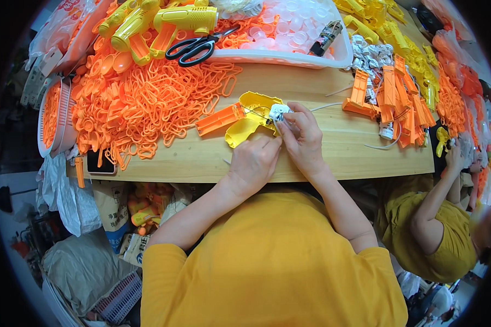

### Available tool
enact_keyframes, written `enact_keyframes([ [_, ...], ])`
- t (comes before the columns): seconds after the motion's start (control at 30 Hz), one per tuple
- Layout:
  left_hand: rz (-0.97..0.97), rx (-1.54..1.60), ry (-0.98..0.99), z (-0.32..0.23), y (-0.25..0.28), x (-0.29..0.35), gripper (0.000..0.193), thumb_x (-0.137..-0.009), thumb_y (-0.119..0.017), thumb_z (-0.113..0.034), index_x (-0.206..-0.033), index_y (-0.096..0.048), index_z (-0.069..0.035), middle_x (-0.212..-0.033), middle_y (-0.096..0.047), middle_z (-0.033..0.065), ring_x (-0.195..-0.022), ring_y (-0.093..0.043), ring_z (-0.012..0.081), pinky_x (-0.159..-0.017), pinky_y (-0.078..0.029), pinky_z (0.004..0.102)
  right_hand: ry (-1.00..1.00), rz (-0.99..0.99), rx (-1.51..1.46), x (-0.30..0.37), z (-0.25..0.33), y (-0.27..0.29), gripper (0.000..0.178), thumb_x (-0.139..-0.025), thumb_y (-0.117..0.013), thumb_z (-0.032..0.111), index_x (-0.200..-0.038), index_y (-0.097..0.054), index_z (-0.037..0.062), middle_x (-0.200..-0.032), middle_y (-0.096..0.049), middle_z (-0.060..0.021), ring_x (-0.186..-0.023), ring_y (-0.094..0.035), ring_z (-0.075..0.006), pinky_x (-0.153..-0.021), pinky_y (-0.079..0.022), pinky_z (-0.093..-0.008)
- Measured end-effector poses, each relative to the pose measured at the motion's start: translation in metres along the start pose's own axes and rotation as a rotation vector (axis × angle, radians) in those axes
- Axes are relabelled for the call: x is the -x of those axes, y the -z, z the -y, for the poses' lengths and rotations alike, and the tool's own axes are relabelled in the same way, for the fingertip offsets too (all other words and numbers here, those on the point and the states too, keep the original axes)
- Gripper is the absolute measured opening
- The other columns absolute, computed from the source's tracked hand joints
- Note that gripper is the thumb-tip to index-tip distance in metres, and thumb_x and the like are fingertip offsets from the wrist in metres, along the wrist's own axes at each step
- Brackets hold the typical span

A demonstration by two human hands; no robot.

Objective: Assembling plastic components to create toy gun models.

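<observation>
Over the table's front part, my right hand [305, 137] pinches a small white plastic unit [279, 112] with thin wires. My left hand [255, 165] is closed, fingertips pressed together just below that unit; whatever they hold is hidden. Directly behind the hands lies a yellow plastic shell, its upper half [259, 102] and lower half [241, 131] spread apart. An orange handle piece [220, 119] extends leftward from between these halves, and thin dark wires run from it toward the white unit.
Orange clip-like loops [163, 98] are heaped at left. Black-handled scissors [193, 50] rest by a white tray [289, 59] of clear cups. Yellow toy-gun bodies [185, 20] lie behind. Orange handle pieces [390, 95] pile up at right, near another person [436, 234]. A phone [102, 162] sits front left.
</observation>
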State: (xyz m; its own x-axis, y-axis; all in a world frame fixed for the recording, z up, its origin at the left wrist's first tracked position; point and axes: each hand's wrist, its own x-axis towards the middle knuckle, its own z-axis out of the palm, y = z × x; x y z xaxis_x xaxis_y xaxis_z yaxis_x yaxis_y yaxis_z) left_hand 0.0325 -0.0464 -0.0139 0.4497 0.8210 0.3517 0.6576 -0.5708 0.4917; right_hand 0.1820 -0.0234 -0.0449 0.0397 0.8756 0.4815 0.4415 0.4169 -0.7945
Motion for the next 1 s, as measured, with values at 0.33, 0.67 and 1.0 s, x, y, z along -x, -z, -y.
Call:
enact_keyframes([
  [0.33,-0.031,0.001,-0.092,0.009,-0.012,0.006,0.008,-0.078,-0.067,-0.007,-0.083,-0.062,-0.005,-0.067,-0.054,0.0087,-0.059,-0.057,0.026,-0.053,-0.044,0.037,0.077,0.025,0.125,-0.005,-0.002,0.004,0.031,-0.073,-0.077,0.004,-0.096,-0.057,0.0023,-0.112,-0.059,-0.0212,-0.098,-0.062,-0.0309,-0.073,-0.053,-0.0334],
  [0.67,-0.195,-0.122,-0.185,0.048,0.037,-0.046,0.018,-0.074,-0.072,-0.012,-0.091,-0.069,-0.009,-0.082,-0.062,0.0039,-0.086,-0.056,0.0238,-0.079,-0.041,0.0379,0.094,0.084,0.169,-0.011,-0.006,0.019,0.029,-0.074,-0.076,0.002,-0.096,-0.056,0.0017,-0.11,-0.062,-0.0183,-0.096,-0.063,-0.0298,-0.076,-0.054,-0.0338],
  [1.0,0.056,0.121,-0.079,0.051,0.023,-0.063,0.009,-0.076,-0.071,-0.011,-0.08,-0.066,-0.006,-0.075,-0.062,0.0081,-0.07,-0.06,0.0263,-0.067,-0.045,0.038,0.125,0.059,0.18,-0.01,-0.008,0.017,0.03,-0.072,-0.076,0.001,-0.096,-0.057,0.002,-0.111,-0.062,-0.0192,-0.098,-0.063,-0.0305,-0.078,-0.053,-0.0347],
])
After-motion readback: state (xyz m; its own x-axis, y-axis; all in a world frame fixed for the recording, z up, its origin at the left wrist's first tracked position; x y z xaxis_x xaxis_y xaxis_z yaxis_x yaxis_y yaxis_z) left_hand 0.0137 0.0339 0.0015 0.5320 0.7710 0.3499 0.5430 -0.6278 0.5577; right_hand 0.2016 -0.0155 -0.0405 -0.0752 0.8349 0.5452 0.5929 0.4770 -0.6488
